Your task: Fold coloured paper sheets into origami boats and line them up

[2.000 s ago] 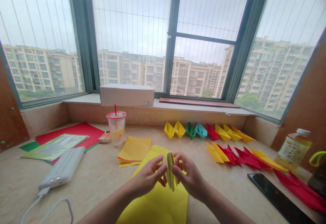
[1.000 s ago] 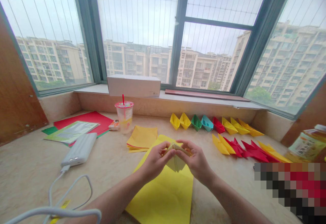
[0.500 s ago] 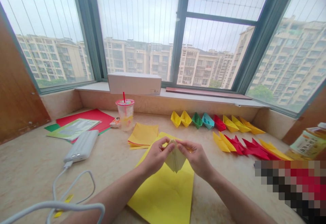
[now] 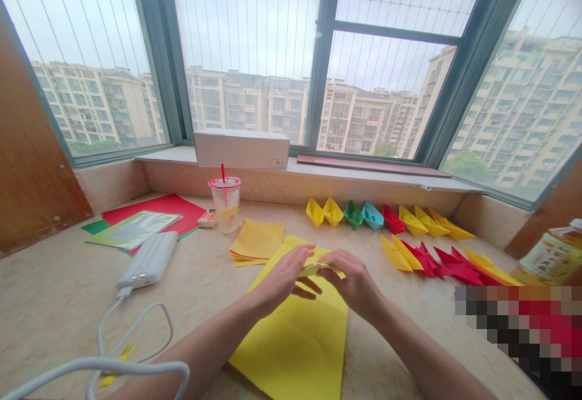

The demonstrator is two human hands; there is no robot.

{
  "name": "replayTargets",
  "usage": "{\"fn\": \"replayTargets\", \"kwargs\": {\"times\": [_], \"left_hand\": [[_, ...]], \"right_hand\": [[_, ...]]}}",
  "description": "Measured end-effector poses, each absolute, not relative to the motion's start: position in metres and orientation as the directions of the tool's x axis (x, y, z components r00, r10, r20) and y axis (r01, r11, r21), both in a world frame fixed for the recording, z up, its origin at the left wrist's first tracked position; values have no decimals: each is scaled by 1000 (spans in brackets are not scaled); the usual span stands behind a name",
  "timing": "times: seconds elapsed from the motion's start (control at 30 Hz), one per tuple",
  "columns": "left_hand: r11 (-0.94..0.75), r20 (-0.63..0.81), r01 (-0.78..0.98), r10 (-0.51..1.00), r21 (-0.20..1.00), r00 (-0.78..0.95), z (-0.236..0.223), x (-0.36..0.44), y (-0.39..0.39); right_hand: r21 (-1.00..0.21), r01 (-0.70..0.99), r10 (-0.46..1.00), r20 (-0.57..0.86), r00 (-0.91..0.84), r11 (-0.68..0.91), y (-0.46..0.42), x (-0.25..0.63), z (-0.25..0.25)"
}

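A small folded piece of pale yellow paper [image 4: 313, 268] is pinched between my left hand [image 4: 284, 280] and my right hand [image 4: 354, 282], a little above the counter. It now looks flattened and is mostly hidden by my fingers. Under both hands lies a large yellow paper sheet [image 4: 295, 339]. A stack of orange-yellow sheets [image 4: 257, 241] sits just beyond my left hand.
A row of folded paper boats [image 4: 373, 217] in yellow, green, blue and red lines the back. Red and yellow folded shapes [image 4: 436, 263] lie right. A plastic cup with red straw [image 4: 225, 203], white power bank [image 4: 148, 259] with cable, red sheets [image 4: 154, 212], bottle [image 4: 550, 254].
The folded paper hung open as a pointed shape between my hands; now my hands have pressed it flatter and closer together. The camera has tilted and shifted slightly.
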State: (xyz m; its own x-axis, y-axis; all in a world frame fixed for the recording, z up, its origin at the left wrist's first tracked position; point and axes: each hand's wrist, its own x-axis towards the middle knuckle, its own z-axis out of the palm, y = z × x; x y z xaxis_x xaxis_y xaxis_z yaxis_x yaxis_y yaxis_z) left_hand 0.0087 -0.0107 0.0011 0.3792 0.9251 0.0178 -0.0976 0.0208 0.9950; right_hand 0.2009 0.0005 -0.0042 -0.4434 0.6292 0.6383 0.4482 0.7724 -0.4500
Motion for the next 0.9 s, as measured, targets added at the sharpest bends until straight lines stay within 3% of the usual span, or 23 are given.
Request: {"fn": "replayTargets", "kwargs": {"times": [0.17, 0.27, 0.57, 0.77, 0.9], "left_hand": [[-279, 163, 161, 846, 947, 508, -1, 5, -16], [-273, 159, 179, 865, 945, 475, -4, 8, -17], [-251, 196, 98, 903, 963, 383, 4, 14, -20], [-355, 309, 84, 890, 931, 336, 3, 11, -17], [-356, 347, -30, 885, 934, 310, -1, 11, -12]], "right_hand": [[-743, 425, 852, 403, -333, 517, 0, 200, -5], [-824, 355, 885, 335, -323, 442, -2, 195, -6], [-881, 243, 912, 370, -176, 405, -6, 187, -6], [-867, 237, 898, 434, -72, 438, -8, 187, -3], [-874, 220, 893, 450, 26, 434, -5, 190, -1]]}}
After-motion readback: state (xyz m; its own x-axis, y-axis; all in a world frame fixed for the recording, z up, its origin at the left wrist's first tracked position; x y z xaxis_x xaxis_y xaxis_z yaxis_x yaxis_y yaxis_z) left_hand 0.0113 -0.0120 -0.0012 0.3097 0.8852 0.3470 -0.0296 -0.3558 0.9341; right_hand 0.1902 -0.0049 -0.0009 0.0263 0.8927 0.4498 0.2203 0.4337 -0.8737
